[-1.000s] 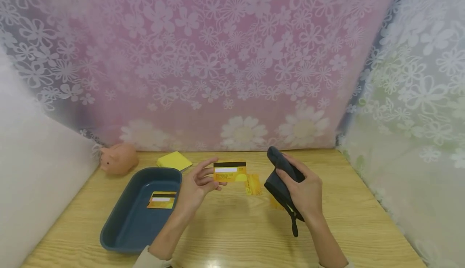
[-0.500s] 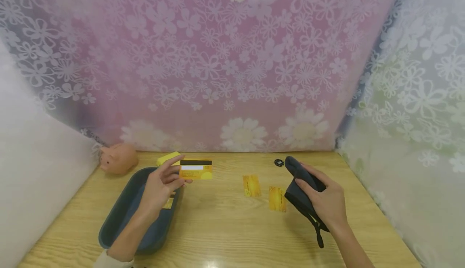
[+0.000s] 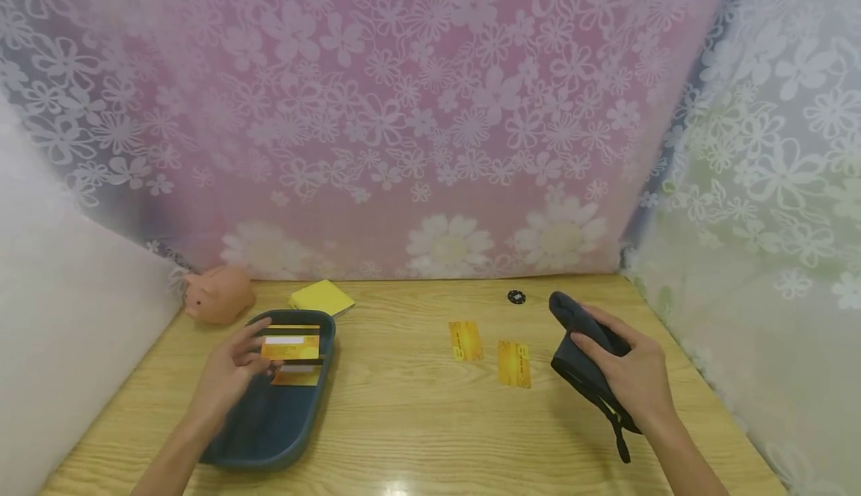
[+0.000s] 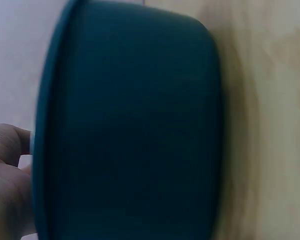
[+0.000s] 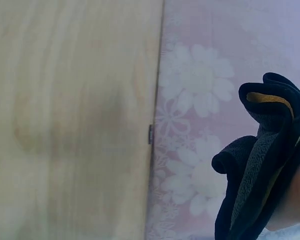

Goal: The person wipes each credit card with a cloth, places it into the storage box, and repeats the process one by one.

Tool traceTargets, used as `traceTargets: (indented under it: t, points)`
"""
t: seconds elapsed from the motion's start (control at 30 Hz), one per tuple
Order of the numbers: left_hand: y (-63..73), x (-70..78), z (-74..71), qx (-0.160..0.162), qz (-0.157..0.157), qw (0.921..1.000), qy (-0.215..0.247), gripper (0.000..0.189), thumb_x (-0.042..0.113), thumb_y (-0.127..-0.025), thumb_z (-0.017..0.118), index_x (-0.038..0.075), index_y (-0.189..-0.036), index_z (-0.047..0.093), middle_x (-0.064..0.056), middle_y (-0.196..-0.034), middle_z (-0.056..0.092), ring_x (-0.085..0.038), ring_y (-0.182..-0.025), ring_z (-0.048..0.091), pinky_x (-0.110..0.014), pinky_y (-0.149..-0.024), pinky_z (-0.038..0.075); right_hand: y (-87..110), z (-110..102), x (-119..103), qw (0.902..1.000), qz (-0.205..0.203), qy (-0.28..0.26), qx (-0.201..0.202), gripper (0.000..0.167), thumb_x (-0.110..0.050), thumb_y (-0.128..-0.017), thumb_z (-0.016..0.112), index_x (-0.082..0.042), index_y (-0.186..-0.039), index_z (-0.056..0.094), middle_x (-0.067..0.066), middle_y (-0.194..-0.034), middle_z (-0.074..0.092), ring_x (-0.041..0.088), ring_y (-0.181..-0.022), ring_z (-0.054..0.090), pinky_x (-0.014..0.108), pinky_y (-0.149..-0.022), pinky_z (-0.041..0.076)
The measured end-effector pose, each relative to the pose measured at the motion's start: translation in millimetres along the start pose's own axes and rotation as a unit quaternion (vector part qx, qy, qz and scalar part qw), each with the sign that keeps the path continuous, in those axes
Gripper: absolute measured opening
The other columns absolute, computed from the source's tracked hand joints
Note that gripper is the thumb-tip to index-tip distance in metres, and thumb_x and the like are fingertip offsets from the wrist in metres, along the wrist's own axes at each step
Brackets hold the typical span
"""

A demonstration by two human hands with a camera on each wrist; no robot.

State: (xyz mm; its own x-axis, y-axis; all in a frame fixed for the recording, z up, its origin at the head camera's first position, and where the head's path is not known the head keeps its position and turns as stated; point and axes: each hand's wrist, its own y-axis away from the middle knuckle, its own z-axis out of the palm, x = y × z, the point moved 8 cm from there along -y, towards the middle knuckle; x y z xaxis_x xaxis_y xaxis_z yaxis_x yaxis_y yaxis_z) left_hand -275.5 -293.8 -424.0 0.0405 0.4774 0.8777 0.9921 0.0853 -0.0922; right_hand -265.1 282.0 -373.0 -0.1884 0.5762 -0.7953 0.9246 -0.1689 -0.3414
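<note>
Over the blue tray [image 3: 269, 436], my left hand [image 3: 225, 376] pinches a yellow-orange bank card [image 3: 289, 349] by its left edge, with the black stripe and white strip facing me. A second card [image 3: 296, 378] lies in the tray, partly overlapped by the held one. In the left wrist view the tray wall [image 4: 135, 125] fills most of the picture and hides the card; part of the hand [image 4: 7, 185] shows past the rim. On the right, my right hand [image 3: 632, 369] grips a folded dark blue cloth [image 3: 592, 346] with black edging and a hanging loop, raised above the table.
Two yellow-orange cards [image 3: 466, 341] [image 3: 514, 364] lie mid-table, with a black poker chip [image 3: 516, 297] behind them. A yellow notepad-like block [image 3: 323, 297] and a pink piggy bank [image 3: 218, 294] stand near the back left. A floral curtain [image 3: 430, 145] closes off the table's back edge.
My left hand has carried the card leftward from mid-table to over the tray. My right hand has moved right with the cloth, uncovering the poker chip and a table card.
</note>
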Motion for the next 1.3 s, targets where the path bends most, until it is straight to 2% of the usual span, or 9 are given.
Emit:
traceTargets:
  t: [0.07,0.27,0.47,0.6,0.7,0.93,1.03,1.13,1.3]
  points:
    - [-0.9,-8.4,-0.5,-0.013,-0.010,0.9998,-0.011,0.068,-0.006,-0.095,0.062,0.006,-0.159,0.041,-0.027,-0.138,0.063,-0.017,-0.092,0.075,-0.018,-0.083,0.052,0.0,1,4,0.9999,0.008,0.002,-0.007,0.053,-0.038,-0.093,0.080,-0.025,-0.142,0.067,0.005,-0.144,0.064,-0.018,-0.105,0.053,0.010,-0.075,0.054]
    - [-2.3,-30.3,6.7,-0.066,-0.035,0.9972,-0.001,0.071,-0.007,-0.092,0.062,-0.004,-0.158,0.036,-0.031,-0.137,0.061,-0.022,-0.090,0.075,-0.032,-0.083,0.057,3.0,8,12,0.9990,0.037,-0.009,-0.022,0.055,-0.041,-0.094,0.079,-0.023,-0.144,0.065,0.014,-0.148,0.059,-0.015,-0.095,0.059,0.016,-0.072,0.058]
    - [-1.7,-41.8,14.6,-0.086,-0.040,0.9954,-0.013,0.071,-0.009,-0.090,0.065,-0.011,-0.155,0.036,-0.033,-0.133,0.063,-0.021,-0.086,0.075,-0.030,-0.074,0.059,7.7,17,11,0.9986,0.034,-0.025,-0.033,0.055,-0.041,-0.094,0.079,-0.023,-0.144,0.065,0.012,-0.149,0.059,-0.015,-0.097,0.059,0.018,-0.074,0.059]
    - [-1.4,-37.7,15.4,-0.079,-0.022,0.9966,-0.010,0.072,-0.011,-0.088,0.067,-0.014,-0.153,0.037,-0.037,-0.130,0.062,-0.024,-0.086,0.075,-0.029,-0.070,0.060,10.4,17,11,0.9986,0.037,-0.022,-0.030,0.056,-0.041,-0.094,0.079,-0.024,-0.145,0.065,0.010,-0.149,0.059,-0.016,-0.097,0.059,0.017,-0.074,0.059]
    - [-2.0,-32.3,12.9,-0.073,-0.002,0.9969,-0.030,0.069,-0.010,-0.088,0.068,-0.013,-0.152,0.039,-0.039,-0.129,0.061,-0.028,-0.089,0.075,-0.032,-0.069,0.061,12.2,16,13,0.9986,0.041,-0.015,-0.030,0.057,-0.042,-0.094,0.078,-0.024,-0.146,0.064,0.009,-0.149,0.059,-0.018,-0.098,0.057,0.016,-0.074,0.058]
    - [-2.7,-21.9,5.3,-0.053,0.022,0.9902,-0.127,0.060,0.004,-0.094,0.073,-0.006,-0.148,0.049,-0.029,-0.120,0.071,-0.041,-0.107,0.072,-0.051,-0.086,0.061,12.5,14,14,0.9987,0.042,-0.013,-0.027,0.058,-0.042,-0.094,0.078,-0.024,-0.146,0.063,0.009,-0.150,0.058,-0.020,-0.102,0.053,0.014,-0.076,0.057]
    - [-3.1,-19.0,5.2,-0.049,0.030,0.9879,-0.144,0.060,0.006,-0.093,0.076,-0.008,-0.146,0.052,-0.027,-0.115,0.073,-0.041,-0.105,0.073,-0.053,-0.088,0.060,12.0,15,13,0.9989,0.037,-0.013,-0.026,0.057,-0.042,-0.094,0.079,-0.025,-0.146,0.064,0.008,-0.149,0.059,-0.020,-0.105,0.051,0.012,-0.078,0.055]
    - [-1.9,-15.6,6.0,-0.050,0.029,0.9883,-0.141,0.061,0.007,-0.093,0.076,-0.008,-0.146,0.050,-0.028,-0.117,0.072,-0.041,-0.106,0.073,-0.052,-0.088,0.061,12.3,15,11,0.9989,0.035,-0.016,-0.027,0.057,-0.041,-0.094,0.079,-0.024,-0.146,0.064,0.008,-0.149,0.059,-0.020,-0.106,0.052,0.011,-0.078,0.055]
    - [-0.5,-5.3,10.7,-0.064,0.030,0.9919,-0.106,0.063,0.010,-0.098,0.072,-0.005,-0.152,0.044,-0.028,-0.130,0.067,-0.041,-0.114,0.070,-0.051,-0.090,0.060,13.3,16,10,0.9984,0.040,-0.029,-0.028,0.057,-0.039,-0.094,0.079,-0.022,-0.146,0.064,0.011,-0.149,0.058,-0.018,-0.101,0.057,0.015,-0.076,0.058]
